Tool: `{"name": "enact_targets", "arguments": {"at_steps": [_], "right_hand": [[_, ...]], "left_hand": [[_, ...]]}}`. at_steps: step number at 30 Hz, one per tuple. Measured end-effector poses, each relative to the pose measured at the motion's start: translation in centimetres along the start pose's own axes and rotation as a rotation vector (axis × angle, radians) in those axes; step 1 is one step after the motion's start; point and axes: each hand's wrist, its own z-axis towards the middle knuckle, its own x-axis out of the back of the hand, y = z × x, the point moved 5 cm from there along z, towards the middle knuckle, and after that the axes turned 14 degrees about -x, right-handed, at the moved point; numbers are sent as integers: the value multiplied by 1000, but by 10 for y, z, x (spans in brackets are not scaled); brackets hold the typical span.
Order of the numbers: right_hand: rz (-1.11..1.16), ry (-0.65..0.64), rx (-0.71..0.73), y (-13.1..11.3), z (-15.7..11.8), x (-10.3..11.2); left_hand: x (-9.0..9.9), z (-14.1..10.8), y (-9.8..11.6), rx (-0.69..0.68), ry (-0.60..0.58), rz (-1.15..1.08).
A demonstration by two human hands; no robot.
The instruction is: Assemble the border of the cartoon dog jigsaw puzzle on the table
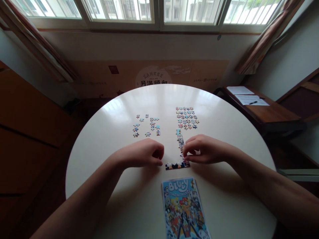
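My right hand [206, 149] is bent over a joined strip of jigsaw puzzle pieces [180, 141], thumb and fingertips pinched together at the strip's lower right side. They close on a puzzle piece there, largely covered by the fingers. The strip meets a short row of dark and tan pieces [173, 165] at its bottom, forming an L-shaped corner. Left of that row, my left hand [143, 152] hovers with its fingers curled in and nothing visible in them. Below the corner lies an upright-oriented picture sheet [183, 207] lettered "Bluey".
Loose puzzle pieces [152, 125] are scattered at the left, beyond my left hand. Several more pieces [186, 117] sit in close rows past the strip. All rest on a round white table [99, 146]. A wooden desk [279, 111] with papers and a pen stands at the right.
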Motion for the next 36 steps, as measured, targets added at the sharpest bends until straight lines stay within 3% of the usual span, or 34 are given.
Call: {"name": "enact_targets", "arguments": {"at_steps": [12,22,32,34,36], "right_hand": [[11,-97,-45,14,0,3],[6,-112,-76,18,-2,5],[0,-45,-95,21,0,5],[13,20,-86,21,2,6],[40,99,-69,21,3,8]], "left_hand": [[-4,10,2,-100,17,135],[-5,15,-1,-97,38,180],[-5,14,-1,-114,43,149],[2,10,0,-131,81,150],[19,1,-2,-123,237,184]]}}
